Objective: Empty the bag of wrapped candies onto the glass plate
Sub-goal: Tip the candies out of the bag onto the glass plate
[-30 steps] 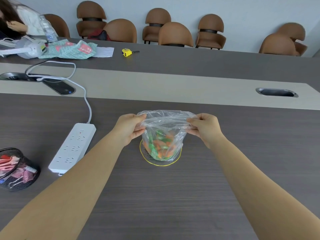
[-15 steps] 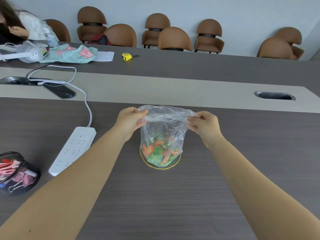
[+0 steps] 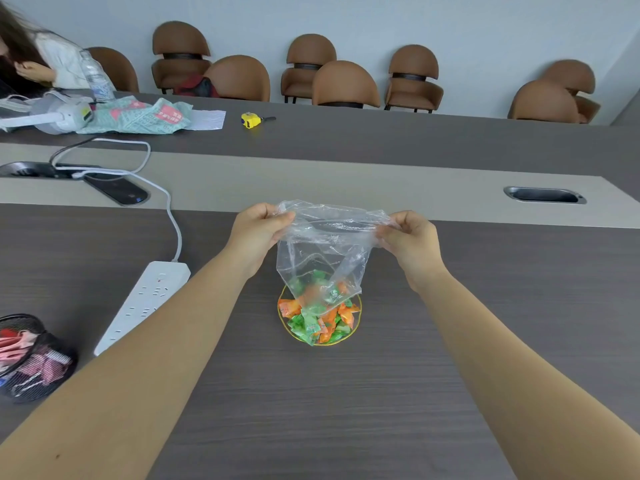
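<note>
A clear plastic bag (image 3: 323,244) hangs upside down over the small gold-rimmed glass plate (image 3: 358,318) in the middle of the table. My left hand (image 3: 258,230) pinches the bag's upper left corner and my right hand (image 3: 410,239) pinches its upper right corner. Green and orange wrapped candies (image 3: 317,322) lie heaped on the plate, spilled out under the bag's lower opening. A few candies still show through the bag's lower part, just above the heap.
A white power strip (image 3: 143,303) with its cable lies left of the plate. A black mesh pouch (image 3: 31,358) sits at the left edge. A phone (image 3: 116,188), a yellow tape measure (image 3: 251,120) and a person lie farther back. Brown chairs line the wall.
Both hands have lifted the bag higher above the plate. Candies that sat inside the bag have dropped out and now spread over the plate.
</note>
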The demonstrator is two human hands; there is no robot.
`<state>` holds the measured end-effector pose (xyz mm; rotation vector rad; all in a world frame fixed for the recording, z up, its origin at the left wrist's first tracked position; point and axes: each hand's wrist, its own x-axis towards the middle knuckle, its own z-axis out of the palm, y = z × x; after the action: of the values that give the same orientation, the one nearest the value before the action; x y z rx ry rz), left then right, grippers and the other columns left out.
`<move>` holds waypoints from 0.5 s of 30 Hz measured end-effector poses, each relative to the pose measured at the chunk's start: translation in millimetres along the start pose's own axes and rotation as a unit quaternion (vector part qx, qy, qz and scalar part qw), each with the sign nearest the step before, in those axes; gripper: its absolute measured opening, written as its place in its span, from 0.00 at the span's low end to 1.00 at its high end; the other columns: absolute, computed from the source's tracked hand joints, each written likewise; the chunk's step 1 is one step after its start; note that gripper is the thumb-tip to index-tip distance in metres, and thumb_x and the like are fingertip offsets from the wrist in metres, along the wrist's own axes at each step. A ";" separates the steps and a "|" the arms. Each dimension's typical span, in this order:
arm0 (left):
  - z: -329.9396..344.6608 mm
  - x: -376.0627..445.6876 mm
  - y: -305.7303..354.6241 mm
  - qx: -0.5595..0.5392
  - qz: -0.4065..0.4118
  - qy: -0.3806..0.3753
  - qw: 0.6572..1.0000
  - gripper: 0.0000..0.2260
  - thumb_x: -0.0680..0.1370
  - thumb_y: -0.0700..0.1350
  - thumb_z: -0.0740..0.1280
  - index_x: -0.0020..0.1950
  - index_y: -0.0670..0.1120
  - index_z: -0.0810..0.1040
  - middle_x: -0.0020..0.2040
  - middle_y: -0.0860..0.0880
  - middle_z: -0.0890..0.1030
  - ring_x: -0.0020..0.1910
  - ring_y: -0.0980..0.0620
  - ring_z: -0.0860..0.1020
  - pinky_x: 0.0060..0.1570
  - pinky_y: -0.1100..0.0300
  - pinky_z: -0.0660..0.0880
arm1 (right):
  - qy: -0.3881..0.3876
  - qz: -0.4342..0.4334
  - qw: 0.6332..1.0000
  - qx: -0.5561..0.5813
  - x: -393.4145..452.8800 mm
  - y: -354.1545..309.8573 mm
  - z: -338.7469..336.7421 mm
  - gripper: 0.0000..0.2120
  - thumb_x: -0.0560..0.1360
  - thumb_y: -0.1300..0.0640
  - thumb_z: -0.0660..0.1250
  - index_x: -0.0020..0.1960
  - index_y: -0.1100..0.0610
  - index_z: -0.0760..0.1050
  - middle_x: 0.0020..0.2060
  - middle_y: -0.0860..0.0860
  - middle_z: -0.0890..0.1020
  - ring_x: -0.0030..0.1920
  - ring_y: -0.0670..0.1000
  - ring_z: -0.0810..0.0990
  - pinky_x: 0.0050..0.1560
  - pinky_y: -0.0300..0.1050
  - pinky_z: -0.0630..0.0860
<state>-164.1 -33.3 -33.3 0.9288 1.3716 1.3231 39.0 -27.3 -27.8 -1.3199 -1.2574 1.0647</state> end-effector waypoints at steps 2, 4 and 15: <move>0.5 -4.0 3.3 -0.019 0.003 -0.005 1.000 0.10 0.74 0.37 0.66 0.34 0.44 0.70 0.38 0.48 0.73 0.42 0.52 0.74 0.50 0.64 0.73 | 0.001 -0.005 1.000 0.011 -1.1 -3.3 -1.1 0.11 0.70 0.70 0.63 0.33 0.56 0.70 0.31 0.52 0.75 0.42 0.55 0.75 0.44 0.44 0.76; 1.4 -9.1 7.2 -0.030 0.012 -0.009 0.999 0.09 0.74 0.36 0.66 0.35 0.44 0.70 0.39 0.48 0.75 0.42 0.54 0.76 0.50 0.63 0.74 | 0.000 -0.011 1.000 0.024 -3.0 -7.8 -2.7 0.11 0.69 0.70 0.63 0.34 0.57 0.70 0.32 0.52 0.75 0.42 0.55 0.74 0.51 0.53 0.76; 75.6 -55.1 -17.5 0.149 0.115 -0.100 0.977 0.10 0.71 0.37 0.69 0.49 0.47 0.74 0.52 0.52 0.75 0.54 0.55 0.73 0.45 0.75 0.70 | 0.031 -0.064 0.997 -0.014 -33.6 -2.2 -96.3 0.15 0.70 0.73 0.62 0.43 0.53 0.74 0.41 0.44 0.78 0.38 0.36 0.79 0.38 0.26 0.73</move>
<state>-76.5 -70.2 -37.7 1.4210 1.3566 1.1704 131.3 -68.6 -14.3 -1.2655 -1.2959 0.9126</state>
